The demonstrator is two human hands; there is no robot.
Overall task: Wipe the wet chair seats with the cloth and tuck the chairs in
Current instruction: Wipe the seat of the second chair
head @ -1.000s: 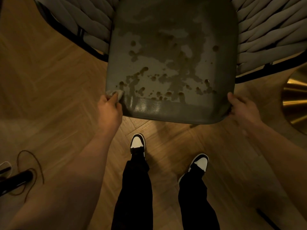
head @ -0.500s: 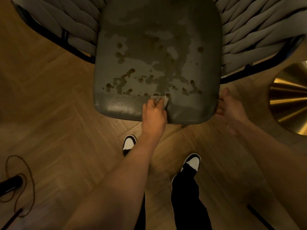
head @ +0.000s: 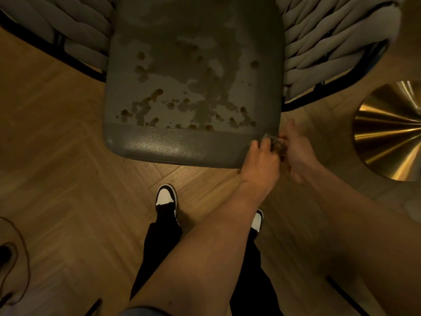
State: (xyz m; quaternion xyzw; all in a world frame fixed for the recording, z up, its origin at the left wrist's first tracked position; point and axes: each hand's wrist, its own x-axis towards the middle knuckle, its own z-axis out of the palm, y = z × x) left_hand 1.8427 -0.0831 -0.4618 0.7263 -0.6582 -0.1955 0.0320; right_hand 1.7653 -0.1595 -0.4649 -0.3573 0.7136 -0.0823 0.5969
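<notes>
Your left hand (head: 260,159) grips the small cloth (head: 274,141) at the front right corner of the chair seat (head: 193,76). Your right hand (head: 298,153) sits just beside it at the seat's edge; I cannot tell what it holds. Big risk: most of the seat is wet, and one little cloth may just smear the drops. Smaller risk: water drips onto the wood floor (head: 57,144) near your shoe (head: 166,198), and you could slip.
</notes>
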